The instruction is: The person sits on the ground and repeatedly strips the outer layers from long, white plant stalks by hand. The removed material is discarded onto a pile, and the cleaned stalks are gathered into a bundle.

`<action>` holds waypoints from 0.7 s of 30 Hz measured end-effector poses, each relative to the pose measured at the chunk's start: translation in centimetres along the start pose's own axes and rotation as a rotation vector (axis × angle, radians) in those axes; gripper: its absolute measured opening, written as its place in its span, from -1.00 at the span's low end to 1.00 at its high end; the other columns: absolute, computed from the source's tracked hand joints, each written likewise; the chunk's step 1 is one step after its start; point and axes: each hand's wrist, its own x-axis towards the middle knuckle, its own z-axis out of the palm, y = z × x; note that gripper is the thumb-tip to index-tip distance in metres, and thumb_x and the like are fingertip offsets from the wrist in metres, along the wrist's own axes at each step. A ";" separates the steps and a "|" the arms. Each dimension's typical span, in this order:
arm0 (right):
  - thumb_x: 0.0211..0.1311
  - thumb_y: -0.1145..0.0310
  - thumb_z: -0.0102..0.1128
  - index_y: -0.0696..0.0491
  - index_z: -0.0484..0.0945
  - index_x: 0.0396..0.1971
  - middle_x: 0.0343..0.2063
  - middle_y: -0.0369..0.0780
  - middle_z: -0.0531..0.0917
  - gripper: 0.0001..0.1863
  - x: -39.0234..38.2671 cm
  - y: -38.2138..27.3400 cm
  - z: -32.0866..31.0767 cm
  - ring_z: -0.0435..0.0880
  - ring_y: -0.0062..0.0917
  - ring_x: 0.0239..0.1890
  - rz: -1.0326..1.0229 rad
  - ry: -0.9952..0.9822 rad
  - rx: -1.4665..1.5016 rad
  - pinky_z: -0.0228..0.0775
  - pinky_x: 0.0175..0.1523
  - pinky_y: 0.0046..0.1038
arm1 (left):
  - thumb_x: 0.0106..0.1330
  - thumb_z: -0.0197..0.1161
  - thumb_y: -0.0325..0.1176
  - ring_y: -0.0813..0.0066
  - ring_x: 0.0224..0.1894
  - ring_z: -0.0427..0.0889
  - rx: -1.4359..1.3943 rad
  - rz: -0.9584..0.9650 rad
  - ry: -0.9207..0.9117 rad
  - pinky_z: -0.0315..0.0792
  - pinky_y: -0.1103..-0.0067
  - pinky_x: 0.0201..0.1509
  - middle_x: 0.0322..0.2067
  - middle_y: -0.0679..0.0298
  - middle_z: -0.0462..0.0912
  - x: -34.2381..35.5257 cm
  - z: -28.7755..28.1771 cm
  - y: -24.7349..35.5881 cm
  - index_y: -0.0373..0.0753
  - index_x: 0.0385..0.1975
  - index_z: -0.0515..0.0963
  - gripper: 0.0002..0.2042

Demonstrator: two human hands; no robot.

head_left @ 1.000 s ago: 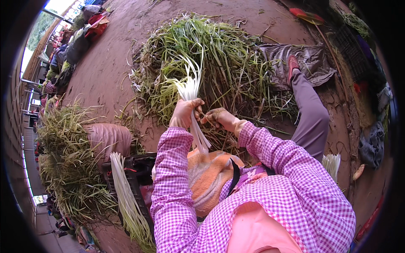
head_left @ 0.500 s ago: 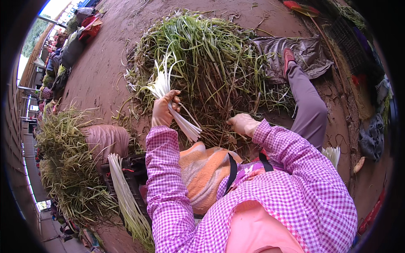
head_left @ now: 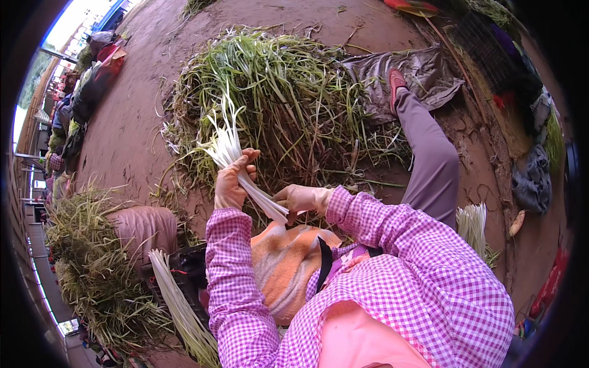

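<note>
My left hand [head_left: 233,181] is wrapped round a bunch of white-stemmed chive-like stalks [head_left: 222,146], tilted with one end fanning out to the upper left. Fingers of my right hand [head_left: 302,199] are drawn together at the bunch's lower end, touching its right side; their tips are partly hidden. Beyond both hands spreads a large heap of green leafy stalks [head_left: 276,92], browner on its near side. Below the bunch an orange and grey towel [head_left: 279,264] covers my lap.
Pale stalks [head_left: 181,306] lie across a dark crate at my left, beside a second leafy heap [head_left: 101,276] and a brownish wrapped bundle [head_left: 147,227]. More pale stalks [head_left: 471,227] stand at my right. My outstretched leg [head_left: 429,153] reaches a grey sheet [head_left: 417,80].
My right hand has moved left from the heap's near edge to the lower end of the bunch. The left hand still holds the bunch, and the view has shifted slightly.
</note>
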 end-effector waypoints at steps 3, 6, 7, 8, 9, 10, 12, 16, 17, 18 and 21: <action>0.38 0.38 0.04 0.17 0.57 -0.17 -0.47 -0.25 0.67 -0.80 0.1 3.1 -5.1 0.66 -0.60 -0.48 0.137 0.455 0.203 0.55 -0.39 -0.57 | 0.42 0.06 -0.40 0.69 -0.59 0.50 -0.050 0.246 0.044 0.48 0.77 -0.55 -0.16 0.09 0.68 -0.2 -0.6 2.2 -0.28 -0.14 0.56 -0.83; 0.34 0.48 0.07 0.12 0.57 -0.26 -0.44 -0.30 0.62 -0.90 1.2 6.1 -10.4 0.55 -0.67 -0.49 0.045 1.086 0.345 0.52 -0.35 -0.56 | 0.45 0.00 -0.40 0.78 -0.62 0.48 -0.114 0.579 0.075 0.42 0.85 -0.61 -0.16 0.07 0.68 -0.5 -1.8 4.1 -0.25 -0.07 0.54 -0.80; 0.33 0.39 0.12 0.11 0.57 -0.22 -0.40 -0.27 0.64 -0.86 2.1 6.8 -11.8 0.59 -0.60 -0.46 -0.004 1.036 0.224 0.52 -0.30 -0.51 | 0.46 -0.03 -0.42 0.78 -0.66 0.45 -0.296 0.526 0.039 0.42 0.85 -0.63 -0.15 0.06 0.68 -0.3 -2.0 4.5 -0.30 -0.04 0.51 -0.78; 0.32 0.30 0.16 0.10 0.58 -0.18 -0.36 -0.24 0.66 -0.80 2.7 7.3 -13.0 0.62 -0.53 -0.43 0.107 1.060 0.123 0.53 -0.26 -0.47 | 0.44 0.01 -0.41 0.78 -0.71 0.41 -0.439 0.434 -0.053 0.39 0.83 -0.67 -0.14 0.03 0.67 -0.3 -2.0 4.1 -0.34 0.02 0.47 -0.75; 0.31 0.26 0.17 0.10 0.58 -0.14 -0.35 -0.22 0.66 -0.75 3.6 7.6 -13.9 0.64 -0.52 -0.39 0.188 0.993 -0.014 0.52 -0.24 -0.45 | 0.43 0.04 -0.39 0.78 -0.72 0.40 -0.460 0.331 -0.094 0.36 0.83 -0.69 -0.16 0.03 0.68 -0.1 -2.0 3.8 -0.36 0.05 0.46 -0.72; 0.31 0.21 0.18 0.10 0.58 -0.11 -0.34 -0.20 0.67 -0.70 4.0 7.8 -14.4 0.66 -0.51 -0.36 0.337 0.945 -0.139 0.51 -0.23 -0.43 | 0.41 0.08 -0.36 0.79 -0.73 0.39 -0.517 0.222 -0.093 0.34 0.82 -0.70 -0.18 0.04 0.68 0.2 -1.8 3.3 -0.38 0.07 0.44 -0.69; 0.24 0.07 0.23 0.09 0.59 -0.12 -0.25 -0.08 0.68 -0.60 4.5 7.5 -14.5 0.64 -0.25 -0.23 0.293 1.000 -0.457 0.43 -0.06 -0.30 | 0.39 0.11 -0.35 0.74 -0.72 0.42 -0.377 0.185 -0.081 0.29 0.80 -0.76 -0.31 0.13 0.70 0.3 -1.5 2.2 -0.40 0.08 0.43 -0.66; 0.29 0.27 0.20 0.09 0.62 -0.16 -0.32 -0.21 0.69 -0.76 1.9 5.7 -12.0 0.66 -0.50 -0.34 -0.054 1.048 -0.088 0.53 -0.24 -0.49 | 0.37 0.16 -0.34 0.77 -0.73 0.41 -0.191 0.221 -0.084 0.28 0.80 -0.74 -0.42 0.25 0.67 0.4 -1.4 1.9 -0.36 0.05 0.47 -0.68; 0.30 0.32 0.19 0.09 0.62 -0.16 -0.34 -0.24 0.69 -0.79 0.6 5.2 -11.0 0.65 -0.55 -0.37 -0.228 1.039 0.035 0.54 -0.28 -0.53 | 0.37 0.16 -0.33 0.79 -0.74 0.39 -0.155 0.215 -0.079 0.30 0.80 -0.72 -0.39 0.23 0.69 0.4 -1.4 2.0 -0.34 0.05 0.48 -0.68; 0.31 0.42 0.16 0.13 0.61 -0.17 -0.39 -0.31 0.67 -0.83 -0.7 4.6 -10.1 0.62 -0.69 -0.40 -0.234 0.964 0.099 0.55 -0.34 -0.65 | 0.37 0.17 -0.33 0.82 -0.75 0.37 -0.122 0.213 -0.059 0.31 0.80 -0.70 -0.35 0.21 0.71 0.4 -1.4 2.1 -0.32 0.06 0.48 -0.68; 0.31 0.42 0.17 0.18 0.59 -0.19 -0.42 -0.30 0.65 -0.83 -3.8 2.3 -7.8 0.59 -0.70 -0.45 -0.302 0.735 0.161 0.50 -0.36 -0.62 | 0.37 0.18 -0.34 0.77 -0.72 0.39 -0.010 0.141 -0.069 0.30 0.77 -0.68 -0.49 0.28 0.66 0.5 -0.7 1.8 -0.26 -0.02 0.55 -0.75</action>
